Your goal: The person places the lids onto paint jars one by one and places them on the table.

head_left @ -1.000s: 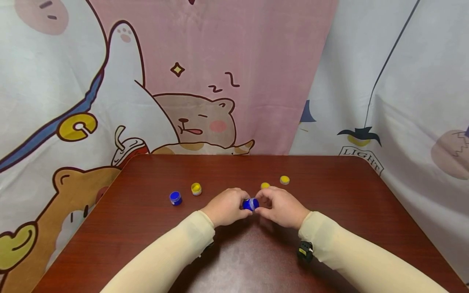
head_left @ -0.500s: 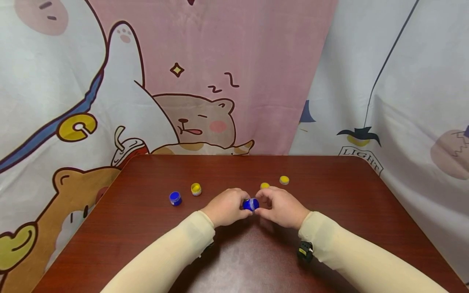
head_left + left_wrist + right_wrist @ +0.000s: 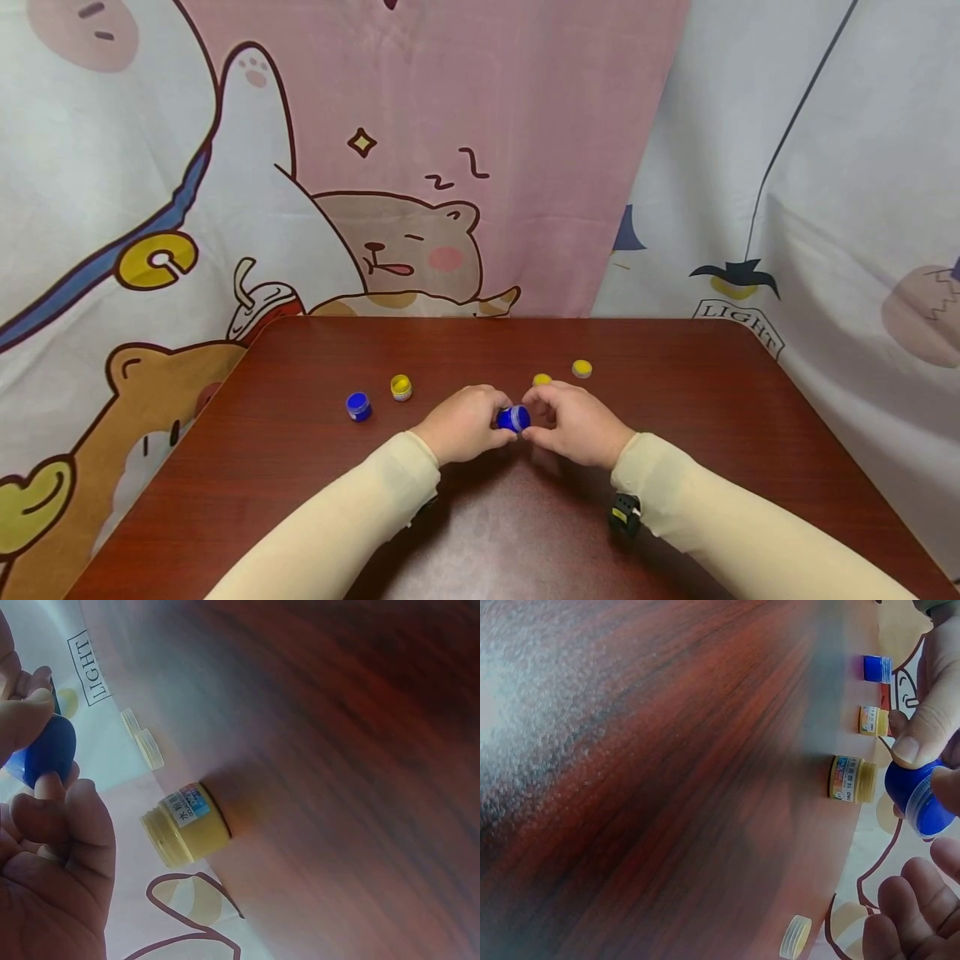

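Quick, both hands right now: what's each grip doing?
Left hand: closed, holding a blue jar.
Right hand: closed, pinching that jar's lid.

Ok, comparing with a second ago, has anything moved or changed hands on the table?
No, nothing visibly changed in the head view. The left hand still holds the tilted blue jar, and the right hand is still at its lidded end. The other blue jar, the yellow jar beside it and the two yellow lids stayed put.
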A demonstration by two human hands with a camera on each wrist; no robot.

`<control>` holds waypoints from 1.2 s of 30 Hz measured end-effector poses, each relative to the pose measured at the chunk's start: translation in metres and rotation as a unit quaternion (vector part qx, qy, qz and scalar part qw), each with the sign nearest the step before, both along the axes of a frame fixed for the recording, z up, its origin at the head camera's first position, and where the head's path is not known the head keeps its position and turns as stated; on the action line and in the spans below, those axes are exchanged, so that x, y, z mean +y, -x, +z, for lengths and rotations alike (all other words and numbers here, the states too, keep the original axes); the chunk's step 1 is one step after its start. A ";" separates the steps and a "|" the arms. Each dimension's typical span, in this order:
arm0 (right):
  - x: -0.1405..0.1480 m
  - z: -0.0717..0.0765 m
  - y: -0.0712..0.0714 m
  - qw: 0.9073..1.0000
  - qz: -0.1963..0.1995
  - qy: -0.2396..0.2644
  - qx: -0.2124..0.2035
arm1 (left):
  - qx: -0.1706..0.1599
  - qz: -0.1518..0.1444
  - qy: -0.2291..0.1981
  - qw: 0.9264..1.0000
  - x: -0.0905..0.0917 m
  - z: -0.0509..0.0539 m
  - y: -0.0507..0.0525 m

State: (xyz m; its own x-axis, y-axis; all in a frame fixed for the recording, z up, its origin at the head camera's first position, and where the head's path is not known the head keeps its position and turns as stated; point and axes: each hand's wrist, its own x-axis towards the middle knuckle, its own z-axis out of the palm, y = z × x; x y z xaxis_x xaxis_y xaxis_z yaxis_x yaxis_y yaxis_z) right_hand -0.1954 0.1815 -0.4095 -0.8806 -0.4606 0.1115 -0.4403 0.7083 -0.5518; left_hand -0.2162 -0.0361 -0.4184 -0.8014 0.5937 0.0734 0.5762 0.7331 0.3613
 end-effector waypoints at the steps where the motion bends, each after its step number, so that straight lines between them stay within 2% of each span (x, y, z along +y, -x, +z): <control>1: 0.000 0.000 0.000 1.000 0.001 0.002 0.000 | 0.000 0.000 0.000 1.000 0.000 0.000 0.000; 11: 0.001 -0.001 0.000 1.000 -0.003 0.001 -0.006 | -0.013 0.005 -0.003 1.000 0.000 -0.001 0.000; 36: 0.002 -0.001 -0.001 1.000 -0.007 -0.003 -0.007 | -0.005 0.002 -0.002 1.000 0.001 0.002 -0.001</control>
